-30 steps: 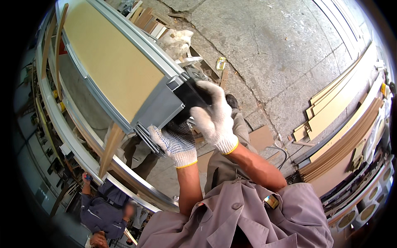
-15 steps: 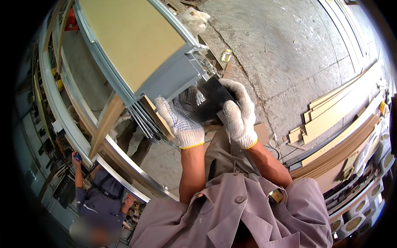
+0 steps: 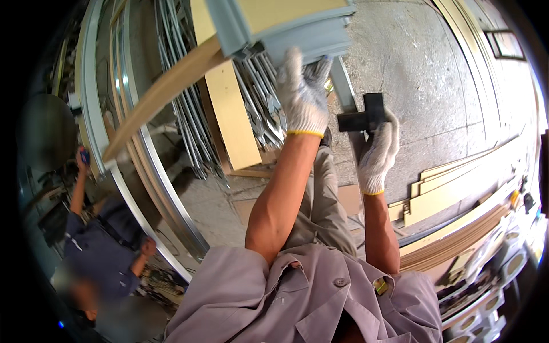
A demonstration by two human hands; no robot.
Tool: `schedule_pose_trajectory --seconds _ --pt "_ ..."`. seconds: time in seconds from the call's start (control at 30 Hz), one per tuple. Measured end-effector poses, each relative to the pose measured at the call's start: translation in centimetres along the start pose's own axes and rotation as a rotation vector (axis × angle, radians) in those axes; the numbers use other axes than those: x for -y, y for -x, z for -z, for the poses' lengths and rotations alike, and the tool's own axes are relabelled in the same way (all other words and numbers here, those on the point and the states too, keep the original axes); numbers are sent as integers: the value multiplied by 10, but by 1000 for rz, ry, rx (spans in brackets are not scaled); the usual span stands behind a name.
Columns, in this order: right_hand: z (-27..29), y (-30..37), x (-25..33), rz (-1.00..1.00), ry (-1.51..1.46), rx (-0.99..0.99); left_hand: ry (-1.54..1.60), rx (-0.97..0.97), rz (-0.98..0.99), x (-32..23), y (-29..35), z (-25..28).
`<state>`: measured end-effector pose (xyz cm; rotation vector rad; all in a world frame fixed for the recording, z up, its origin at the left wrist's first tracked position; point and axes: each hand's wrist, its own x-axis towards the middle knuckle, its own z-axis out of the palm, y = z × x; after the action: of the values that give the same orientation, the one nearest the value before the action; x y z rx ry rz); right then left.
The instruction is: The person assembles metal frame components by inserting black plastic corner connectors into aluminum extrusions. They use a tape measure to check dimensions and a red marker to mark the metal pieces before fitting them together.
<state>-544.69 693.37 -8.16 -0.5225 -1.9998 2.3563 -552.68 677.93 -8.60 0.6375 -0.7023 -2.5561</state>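
Note:
A yellow panel (image 3: 286,12) with a grey metal frame (image 3: 306,41) lies at the top of the view. My left hand (image 3: 306,103), in a white knitted glove, reaches up to the frame's near end, fingers apart; whether it touches the metal I cannot tell. To its right my gloved right hand (image 3: 382,150) is closed on a black blocky piece (image 3: 372,111), shaped roughly like a T or a cross. A flat grey metal strip (image 3: 343,86) runs beside and below that piece, and its lower part passes by my right hand.
Thin metal rods (image 3: 191,126) and a yellow board (image 3: 231,114) lie to the left. A wooden bar (image 3: 166,88) slants across long metal profiles (image 3: 171,194). At lower left another person (image 3: 106,246) works. Stacked yellow strips (image 3: 452,186) lie on the concrete floor at right.
My hands have moved apart: the left up along the panel's end, the right to the right with the black piece. The panel now appears higher in view. The metal strip shows more fully.

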Motion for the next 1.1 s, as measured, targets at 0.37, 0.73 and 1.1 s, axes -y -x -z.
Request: schedule_pose_trajectory --seconds 0.37,0.73,1.1 --pt "-12 -10 -12 142 -10 -203 149 -219 35 7 9 -13" --pt "36 -28 -55 300 20 -99 39 -388 119 32 17 -17" --pt "102 34 1 45 -123 236 269 -72 247 -110 179 95"
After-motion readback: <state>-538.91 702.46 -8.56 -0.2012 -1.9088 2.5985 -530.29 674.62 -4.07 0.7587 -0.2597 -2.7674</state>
